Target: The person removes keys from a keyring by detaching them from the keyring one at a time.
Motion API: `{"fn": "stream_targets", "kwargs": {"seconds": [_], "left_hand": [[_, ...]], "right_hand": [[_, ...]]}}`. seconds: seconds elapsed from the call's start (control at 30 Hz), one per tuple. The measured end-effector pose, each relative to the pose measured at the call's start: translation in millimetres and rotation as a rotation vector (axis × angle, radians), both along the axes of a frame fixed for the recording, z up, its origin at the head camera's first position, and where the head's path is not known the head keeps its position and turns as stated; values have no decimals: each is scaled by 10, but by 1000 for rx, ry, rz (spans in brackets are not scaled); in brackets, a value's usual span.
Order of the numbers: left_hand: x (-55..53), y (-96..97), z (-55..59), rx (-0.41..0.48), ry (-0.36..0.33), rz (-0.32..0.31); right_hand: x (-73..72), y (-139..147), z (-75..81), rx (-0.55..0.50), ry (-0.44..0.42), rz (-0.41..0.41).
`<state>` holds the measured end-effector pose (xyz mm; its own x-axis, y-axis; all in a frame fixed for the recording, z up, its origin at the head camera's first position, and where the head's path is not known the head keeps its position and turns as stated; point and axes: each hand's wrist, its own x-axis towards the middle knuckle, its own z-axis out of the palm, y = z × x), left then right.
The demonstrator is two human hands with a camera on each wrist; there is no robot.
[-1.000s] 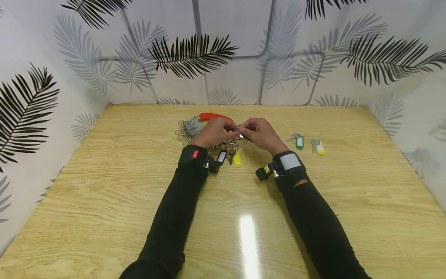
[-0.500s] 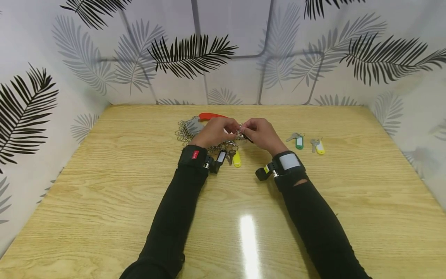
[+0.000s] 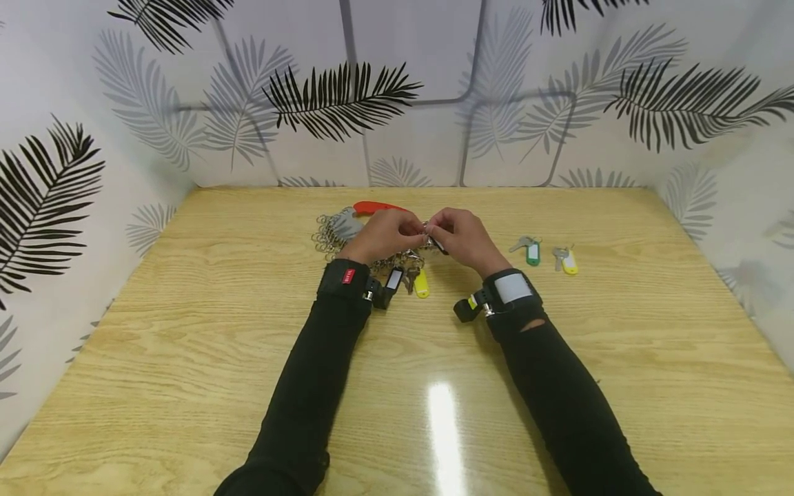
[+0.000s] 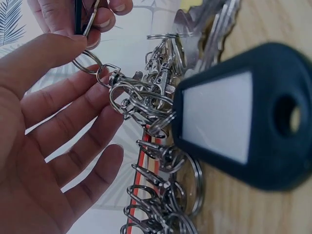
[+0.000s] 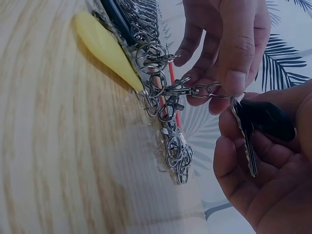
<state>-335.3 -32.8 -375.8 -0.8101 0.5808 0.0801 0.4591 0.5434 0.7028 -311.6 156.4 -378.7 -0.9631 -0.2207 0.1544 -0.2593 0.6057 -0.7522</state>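
At the table's far middle my left hand point(image 3: 386, 235) pinches a split ring point(image 4: 86, 62) between thumb and forefinger. Its other fingers are spread loosely. A swivel clasp point(image 5: 187, 90) links that ring to a heap of metal rings and clasps point(image 3: 325, 233). My right hand point(image 3: 464, 238) meets the left fingertips and holds a key point(image 5: 246, 141) with a black key tag point(image 5: 269, 120) at the ring. Whether the key is threaded on the ring cannot be made out. Below the left hand lie another black tag point(image 4: 217, 117), a key point(image 3: 411, 279) and a yellow tag point(image 3: 422, 283).
A red curved strip point(image 3: 375, 206) lies behind the heap, partly hidden by the left hand. Right of the hands, a key with a green tag point(image 3: 533, 253) and a key with a yellow tag point(image 3: 570, 262) lie on the wooden table point(image 3: 186, 331). A leaf-patterned curtain stands behind.
Both hands stay at nearly the same place, with small finger movements at the ring. The left thumb and forefinger part slightly, then come together again. The black tag in the right hand shifts slightly.
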Motion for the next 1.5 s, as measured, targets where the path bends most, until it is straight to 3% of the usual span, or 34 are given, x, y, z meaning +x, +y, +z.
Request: {"fn": "stream_targets", "kwargs": {"seconds": [0.3,0.87,1.2,1.5], "left_hand": [[-1,9,12,-40,26,11],[-4,22,13,-28,68,-8],[2,-19,-11,32,32,-4],[-14,-31,-17,24,18,-4]], "right_hand": [[-5,-9,-18,-3,6,4],[5,-21,0,-1,5,-28],[-3,-25,-5,-9,-6,-10],[3,-3,6,-17,-25,7]]}}
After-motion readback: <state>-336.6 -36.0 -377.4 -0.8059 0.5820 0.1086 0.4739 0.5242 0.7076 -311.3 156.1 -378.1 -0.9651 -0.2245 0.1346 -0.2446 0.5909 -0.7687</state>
